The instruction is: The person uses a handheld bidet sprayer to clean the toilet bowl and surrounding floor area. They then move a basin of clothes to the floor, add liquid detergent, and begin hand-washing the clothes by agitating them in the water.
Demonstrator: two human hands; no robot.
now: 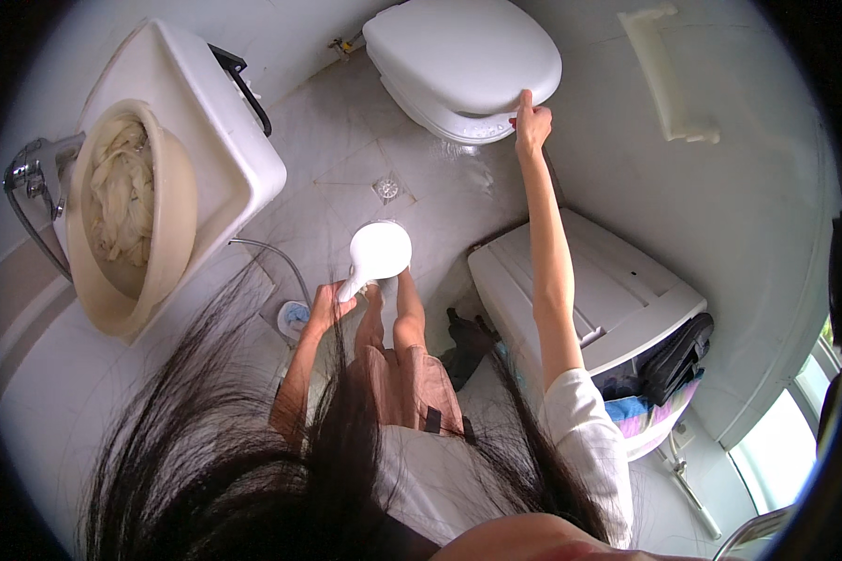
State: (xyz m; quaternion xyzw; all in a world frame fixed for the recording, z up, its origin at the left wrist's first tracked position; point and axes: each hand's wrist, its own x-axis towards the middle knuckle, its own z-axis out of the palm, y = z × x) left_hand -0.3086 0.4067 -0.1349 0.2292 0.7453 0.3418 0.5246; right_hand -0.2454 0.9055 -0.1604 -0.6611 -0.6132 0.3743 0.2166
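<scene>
My left hand [328,307] is closed around the handle of a white shower head [380,251], held over the floor above my feet. A grey hose hangs below it. My right hand [532,127] reaches forward and grips the front edge of the white toilet lid [463,52], thumb on top. The lid stands slightly above the wet toilet seat [478,129], with water drops on it. Strands of dark hair hang across the lower part of the view and partly cover my left forearm.
At left, a white sink [252,168] holds a cream basin [186,210] with soaked cloth. A chrome tap [31,175] is beside it. A floor drain [386,188] lies ahead. To the right stands a white lidded appliance [575,273], with a black bag [677,357] near it.
</scene>
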